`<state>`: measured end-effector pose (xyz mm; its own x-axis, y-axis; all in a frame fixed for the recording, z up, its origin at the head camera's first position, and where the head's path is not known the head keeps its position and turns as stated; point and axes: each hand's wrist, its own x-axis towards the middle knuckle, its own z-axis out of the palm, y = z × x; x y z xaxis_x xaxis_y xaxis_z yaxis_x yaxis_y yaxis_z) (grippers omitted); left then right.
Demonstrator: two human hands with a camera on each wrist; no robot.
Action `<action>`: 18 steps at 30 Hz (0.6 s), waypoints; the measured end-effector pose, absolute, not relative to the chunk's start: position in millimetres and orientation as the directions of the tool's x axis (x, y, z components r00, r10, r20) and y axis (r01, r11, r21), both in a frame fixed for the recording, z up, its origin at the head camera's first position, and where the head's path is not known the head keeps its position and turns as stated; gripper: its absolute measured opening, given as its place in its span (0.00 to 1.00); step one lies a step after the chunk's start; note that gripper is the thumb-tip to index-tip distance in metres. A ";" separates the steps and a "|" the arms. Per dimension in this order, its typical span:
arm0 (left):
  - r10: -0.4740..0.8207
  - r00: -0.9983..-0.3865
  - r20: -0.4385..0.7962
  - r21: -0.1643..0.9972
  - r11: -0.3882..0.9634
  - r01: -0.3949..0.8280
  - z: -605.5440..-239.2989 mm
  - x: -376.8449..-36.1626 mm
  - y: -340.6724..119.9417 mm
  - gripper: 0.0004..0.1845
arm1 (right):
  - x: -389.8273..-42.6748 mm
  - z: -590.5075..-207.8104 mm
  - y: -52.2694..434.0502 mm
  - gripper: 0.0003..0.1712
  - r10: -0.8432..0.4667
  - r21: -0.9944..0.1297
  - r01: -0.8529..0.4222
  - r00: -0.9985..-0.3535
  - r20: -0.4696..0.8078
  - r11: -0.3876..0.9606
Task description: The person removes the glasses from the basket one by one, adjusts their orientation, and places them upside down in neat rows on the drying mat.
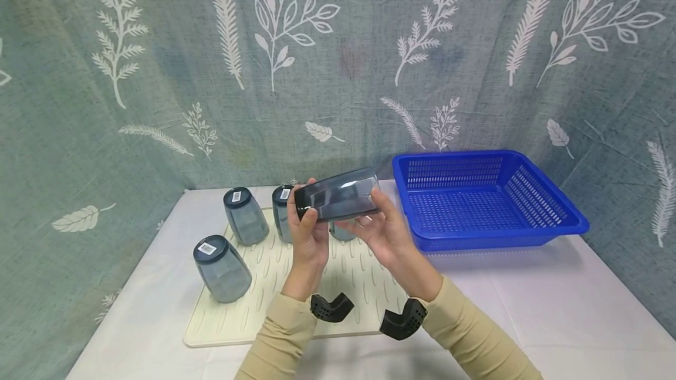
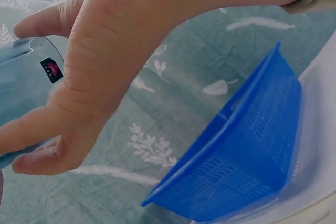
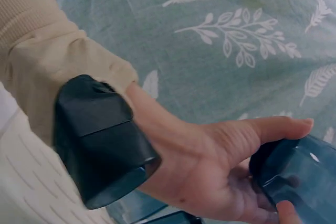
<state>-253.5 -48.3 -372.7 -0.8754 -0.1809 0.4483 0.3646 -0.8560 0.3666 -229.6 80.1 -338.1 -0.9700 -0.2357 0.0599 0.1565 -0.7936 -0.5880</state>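
A blue-tinted drinking glass [image 1: 340, 195] lies nearly sideways in the air between both hands in the head view. My left hand [image 1: 308, 242] grips its dark, thick base end, thumb on the near side. My right hand [image 1: 388, 236] holds the other end, with the thumb on top and the fingers below. In the left wrist view the right hand [image 2: 105, 72] is around the glass [image 2: 18, 90], close to a small dark sticker [image 2: 52, 70]. The right wrist view shows the left hand [image 3: 205, 163] curled around the glass's base end [image 3: 268, 166].
Glasses with white barcode labels stand upside down on a cream ridged mat [image 1: 269, 304]: front left [image 1: 224, 274], back left [image 1: 247, 221] and back middle [image 1: 282, 224]. Another glass [image 1: 344, 232] is partly hidden behind the hands. A blue perforated basket [image 1: 491, 233] sits right.
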 end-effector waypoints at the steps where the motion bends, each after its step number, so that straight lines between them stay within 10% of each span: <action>1: -0.183 -0.876 0.446 0.359 -0.860 0.362 -372.4 -253.7 -48.9 0.35 | -229.1 -338.8 79.6 0.32 -0.240 -0.589 0.157 -0.969 0.065 -0.793; 18: -0.197 -0.851 0.487 0.410 -0.808 0.422 -364.5 -255.1 -59.5 0.35 | -227.8 -345.1 80.1 0.35 -0.371 -0.614 0.242 -0.924 0.090 -0.751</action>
